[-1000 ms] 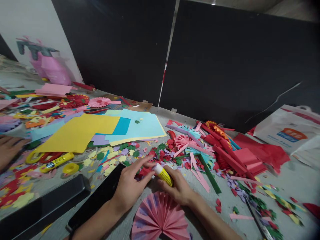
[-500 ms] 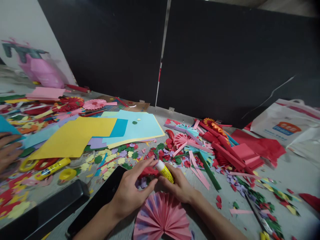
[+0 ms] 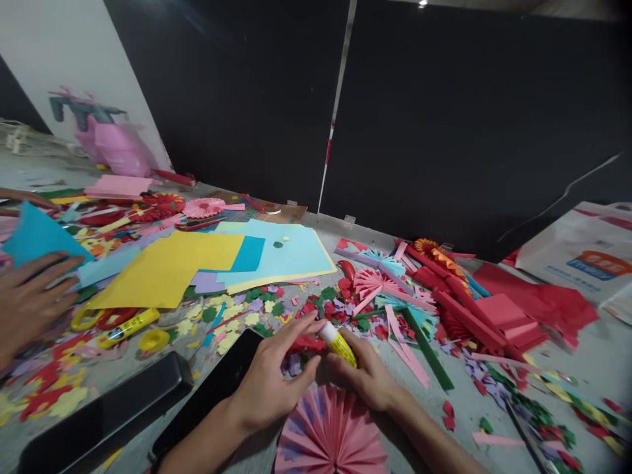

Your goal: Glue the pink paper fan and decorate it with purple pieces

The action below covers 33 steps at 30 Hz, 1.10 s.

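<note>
Head cam, fwd & down, close on L hand, R hand

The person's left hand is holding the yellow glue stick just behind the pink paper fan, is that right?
Not quite: it's the right hand that holds the yellow glue stick, just behind the pink paper fan, as the head view shows.
</note>
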Available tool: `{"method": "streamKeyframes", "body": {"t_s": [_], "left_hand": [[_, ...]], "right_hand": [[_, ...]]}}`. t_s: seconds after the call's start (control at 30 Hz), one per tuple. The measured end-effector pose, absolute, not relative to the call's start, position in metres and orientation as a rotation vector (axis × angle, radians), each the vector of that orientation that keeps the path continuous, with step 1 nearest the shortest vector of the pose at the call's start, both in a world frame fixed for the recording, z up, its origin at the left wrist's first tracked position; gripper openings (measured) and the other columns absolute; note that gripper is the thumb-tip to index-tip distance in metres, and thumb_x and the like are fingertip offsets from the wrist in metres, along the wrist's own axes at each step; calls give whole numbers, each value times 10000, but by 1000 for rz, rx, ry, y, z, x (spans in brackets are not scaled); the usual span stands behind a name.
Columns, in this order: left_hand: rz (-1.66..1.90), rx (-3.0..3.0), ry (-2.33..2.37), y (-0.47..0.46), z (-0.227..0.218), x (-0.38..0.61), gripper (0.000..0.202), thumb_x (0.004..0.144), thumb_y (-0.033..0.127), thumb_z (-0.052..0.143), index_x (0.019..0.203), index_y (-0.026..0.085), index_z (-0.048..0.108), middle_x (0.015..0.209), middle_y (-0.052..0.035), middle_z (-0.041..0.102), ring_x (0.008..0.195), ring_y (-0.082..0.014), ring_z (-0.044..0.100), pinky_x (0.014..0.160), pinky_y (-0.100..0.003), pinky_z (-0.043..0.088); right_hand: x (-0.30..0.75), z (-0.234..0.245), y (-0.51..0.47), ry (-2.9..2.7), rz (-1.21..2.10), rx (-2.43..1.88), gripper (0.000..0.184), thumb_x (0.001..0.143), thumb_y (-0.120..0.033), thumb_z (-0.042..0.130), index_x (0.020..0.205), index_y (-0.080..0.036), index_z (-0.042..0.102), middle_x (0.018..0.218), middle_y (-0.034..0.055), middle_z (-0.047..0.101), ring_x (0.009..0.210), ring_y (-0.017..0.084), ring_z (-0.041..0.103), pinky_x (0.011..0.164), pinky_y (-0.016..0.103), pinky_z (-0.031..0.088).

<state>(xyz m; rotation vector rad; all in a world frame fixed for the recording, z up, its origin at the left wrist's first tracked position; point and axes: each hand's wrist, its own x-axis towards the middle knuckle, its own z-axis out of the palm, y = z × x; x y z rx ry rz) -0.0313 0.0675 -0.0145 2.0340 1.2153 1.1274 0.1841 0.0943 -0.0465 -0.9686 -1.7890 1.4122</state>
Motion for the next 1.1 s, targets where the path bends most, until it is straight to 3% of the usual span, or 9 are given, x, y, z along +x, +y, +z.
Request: {"method": "streamKeyframes", "body": {"t_s": [0.6, 0.9, 1.1], "left_hand": [[1081, 1979, 1156, 68, -9, -30, 548, 896, 202, 617, 1425, 271, 490, 1392, -106, 681, 1218, -260, 697, 1108, -497, 531], [1151, 2072, 1119, 68, -10, -29, 564, 890, 174, 618, 1423, 302, 487, 1368, -65, 697, 1206, -225, 702, 1076, -419, 571], [1107, 2078, 1145, 67, -7, -31, 562, 892, 194, 625, 1425, 307, 489, 1407, -71, 673, 1217, -244, 697, 1099, -464, 550]], "right_hand": [[186, -44, 94, -1902, 1297, -1047, 298, 982, -487, 563, 1062, -203, 598, 781, -19, 540, 672, 144, 460, 596, 254, 382], [186, -44, 96, -1824, 1325, -1024, 283, 977, -449, 578, 1142, -223, 618, 854, -3, 585, 730, 160, 479, 645, 275, 403], [187, -46, 96, -1938, 1213, -1043, 236, 988, -434, 566, 1062, -212, 599, 793, -22, 547, 682, 146, 435, 617, 270, 364]]}}
